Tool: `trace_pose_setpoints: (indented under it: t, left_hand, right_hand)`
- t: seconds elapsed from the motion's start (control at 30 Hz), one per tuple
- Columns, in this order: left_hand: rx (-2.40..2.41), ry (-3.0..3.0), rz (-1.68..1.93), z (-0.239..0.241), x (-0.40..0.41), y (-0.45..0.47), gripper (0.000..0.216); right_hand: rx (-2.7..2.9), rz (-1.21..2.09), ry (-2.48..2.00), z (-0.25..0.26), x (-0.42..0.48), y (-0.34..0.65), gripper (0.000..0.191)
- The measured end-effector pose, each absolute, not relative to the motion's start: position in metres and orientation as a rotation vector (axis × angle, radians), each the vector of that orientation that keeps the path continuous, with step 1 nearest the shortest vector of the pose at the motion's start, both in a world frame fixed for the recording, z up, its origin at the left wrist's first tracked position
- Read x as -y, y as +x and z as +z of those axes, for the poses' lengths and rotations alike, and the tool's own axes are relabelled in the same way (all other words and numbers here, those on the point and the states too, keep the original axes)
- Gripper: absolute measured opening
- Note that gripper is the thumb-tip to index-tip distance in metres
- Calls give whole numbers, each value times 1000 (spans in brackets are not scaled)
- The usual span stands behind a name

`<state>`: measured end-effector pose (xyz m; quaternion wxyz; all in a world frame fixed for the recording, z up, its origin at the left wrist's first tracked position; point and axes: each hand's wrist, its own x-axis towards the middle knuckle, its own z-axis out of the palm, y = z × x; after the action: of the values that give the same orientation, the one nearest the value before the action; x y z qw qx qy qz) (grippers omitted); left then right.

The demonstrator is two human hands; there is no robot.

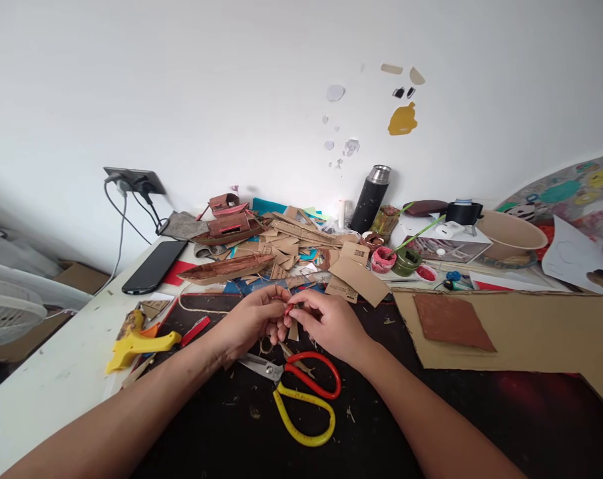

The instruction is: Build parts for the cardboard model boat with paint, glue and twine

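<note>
My left hand [263, 315] and my right hand [330, 327] meet over the dark work mat, fingertips pinched together. Between them is a small red piece [289, 309], mostly covered by the fingers, so its kind is unclear. Just below the hands lie scissors [276, 372] with one red and one yellow handle, blades partly apart. Beside my left forearm rest a yellow glue gun [140, 344] and a red utility knife [196, 330]. Beyond the hands sits a brown cardboard boat hull [226, 269].
Cardboard scraps [294, 236] pile up along the wall near a finished-looking model boat [229, 225]. Paint jars [383, 260] and a black thermos [370, 203] stand behind. A cardboard sheet [451, 352] bears a brown-painted piece [451, 320]. At left is a phone [154, 267].
</note>
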<state>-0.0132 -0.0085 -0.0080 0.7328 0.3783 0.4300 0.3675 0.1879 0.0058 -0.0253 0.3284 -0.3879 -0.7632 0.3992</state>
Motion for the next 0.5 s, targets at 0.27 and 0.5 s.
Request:
trace_pose_setpoints:
  t: [0.27,0.5]
  left_hand:
    - [-1044,1075,828,2,4,-18,32]
    - [-1372,1481,1277,39,-21,-68,30]
  right_hand:
    - [1819,1288,-998,-23,-5,187,14]
    - [1491,1362,-1014,-19,-15,194,31]
